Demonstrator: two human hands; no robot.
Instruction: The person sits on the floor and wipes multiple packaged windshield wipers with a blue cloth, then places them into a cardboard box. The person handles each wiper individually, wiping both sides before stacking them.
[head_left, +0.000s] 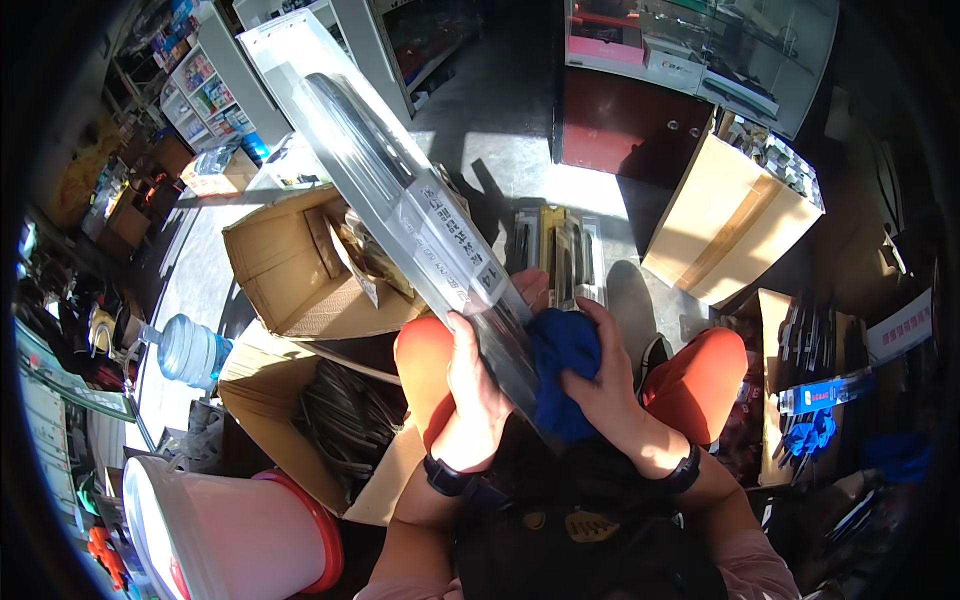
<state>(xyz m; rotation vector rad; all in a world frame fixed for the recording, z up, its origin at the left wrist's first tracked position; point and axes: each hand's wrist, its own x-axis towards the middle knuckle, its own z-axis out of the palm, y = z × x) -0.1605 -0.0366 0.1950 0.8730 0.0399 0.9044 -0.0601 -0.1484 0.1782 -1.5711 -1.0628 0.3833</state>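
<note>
2 dark wristbands (pixel 449 477) | pale-pink sleeves (pixel 750 562) | black garment (pixel 590 560) | orange-red legwear (pixel 708 385)

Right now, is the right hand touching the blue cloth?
Touching. The head view shows it plainly: the right hand grips the blue cloth, its thumb pressed onto the fabric with no gap.

From head height, a fisheye camera looks steeply down and forward, framing the left hand (pixel 474 385) and right hand (pixel 610 385) close at center, a glass display cabinet (pixel 625 122) farther ahead at the upper edge.
</note>
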